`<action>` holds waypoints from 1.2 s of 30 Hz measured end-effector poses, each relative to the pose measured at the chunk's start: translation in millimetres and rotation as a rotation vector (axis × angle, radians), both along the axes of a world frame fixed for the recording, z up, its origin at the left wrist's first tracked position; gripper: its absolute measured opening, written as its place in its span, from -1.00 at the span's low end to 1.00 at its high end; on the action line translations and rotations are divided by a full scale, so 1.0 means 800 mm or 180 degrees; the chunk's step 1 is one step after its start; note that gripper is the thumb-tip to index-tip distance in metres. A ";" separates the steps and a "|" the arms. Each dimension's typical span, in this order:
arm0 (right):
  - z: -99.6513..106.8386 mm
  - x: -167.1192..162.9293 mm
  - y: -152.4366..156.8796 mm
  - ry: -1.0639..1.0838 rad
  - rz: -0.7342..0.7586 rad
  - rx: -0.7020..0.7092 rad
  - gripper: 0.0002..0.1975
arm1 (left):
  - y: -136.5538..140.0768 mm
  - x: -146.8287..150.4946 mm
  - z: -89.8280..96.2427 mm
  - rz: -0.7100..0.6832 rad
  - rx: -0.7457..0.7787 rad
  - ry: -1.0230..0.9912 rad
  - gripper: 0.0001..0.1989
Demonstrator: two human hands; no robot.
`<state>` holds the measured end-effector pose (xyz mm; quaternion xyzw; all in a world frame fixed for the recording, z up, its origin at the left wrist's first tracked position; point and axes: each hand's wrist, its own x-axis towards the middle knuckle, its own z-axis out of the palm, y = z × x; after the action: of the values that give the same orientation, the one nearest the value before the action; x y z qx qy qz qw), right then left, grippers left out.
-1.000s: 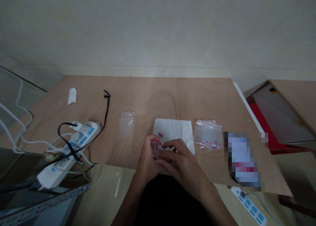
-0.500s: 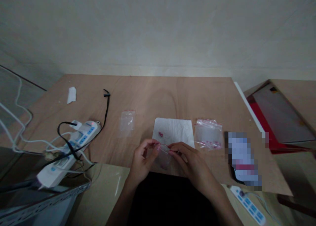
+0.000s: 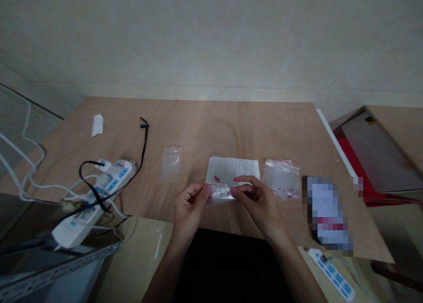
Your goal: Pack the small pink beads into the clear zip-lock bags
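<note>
A clear zip bag is stretched between my two hands, over the near edge of a white paper sheet. My left hand pinches its left end between thumb and fingers. On the right end, the thumb and a finger of my right hand are closed, with another finger extended above. Small dark red pieces lie on the sheet, too small to name. Beside my right hand rests a stack of clear zip bags with reddish bits along the bottom. Another clear zip bag lies flat to the left.
A white power strip with tangled cables is at the table's left edge. At the right lies a phone, its screen blurred. A second power strip sits lower right. A scrap of white paper lies far left.
The zip bag no longer hangs down from my fingers; it is now raised and held flat and taut sideways. My right hand has shifted slightly right and up, one finger lifting.
</note>
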<state>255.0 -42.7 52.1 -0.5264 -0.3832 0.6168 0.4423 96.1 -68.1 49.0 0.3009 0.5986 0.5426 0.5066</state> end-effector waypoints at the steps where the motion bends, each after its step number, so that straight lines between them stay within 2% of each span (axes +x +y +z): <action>1: 0.003 -0.001 0.003 0.0089 -0.0062 -0.0070 -0.58 | 0.001 0.002 0.002 -0.0020 -0.0038 -0.0191 -0.62; 5: 0.011 0.000 0.011 0.0224 -0.0146 -0.0264 -0.50 | 0.008 0.008 0.009 -0.0163 -0.0224 -0.0608 -0.60; 11: 0.014 0.002 0.015 0.0339 -0.0253 -0.0233 -0.50 | 0.018 0.017 0.011 0.0206 -0.0388 -0.0641 -0.56; 15: 0.018 0.003 0.020 0.0394 -0.0302 -0.0145 -0.51 | 0.021 0.023 0.012 0.0274 -0.0397 -0.0730 -0.56; 18: 0.019 0.002 0.021 0.0376 -0.0221 -0.0318 -0.46 | 0.023 0.024 0.013 0.0296 -0.0356 -0.0799 -0.56; 21: 0.014 -0.001 0.018 0.0240 0.0068 -0.0357 -0.58 | 0.023 0.025 0.012 0.0303 -0.0351 -0.0817 -0.55; 25: 0.009 -0.004 0.013 0.0169 0.0193 -0.0206 -0.65 | 0.017 0.024 0.010 0.0179 -0.0326 -0.0789 -0.57; 31: 0.012 -0.006 0.003 -0.0102 0.0269 0.0221 -0.71 | 0.011 0.020 0.012 -0.0555 -0.0098 -0.0333 -0.65; 36: 0.008 -0.010 -0.007 -0.0002 0.0364 0.0278 -0.72 | 0.000 0.022 0.001 -0.0411 -0.0077 -0.0193 -0.64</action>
<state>246.6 -48.0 58.6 -0.4841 -0.4394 0.6236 0.4287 113.5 -68.4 49.6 0.3162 0.5689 0.5104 0.5620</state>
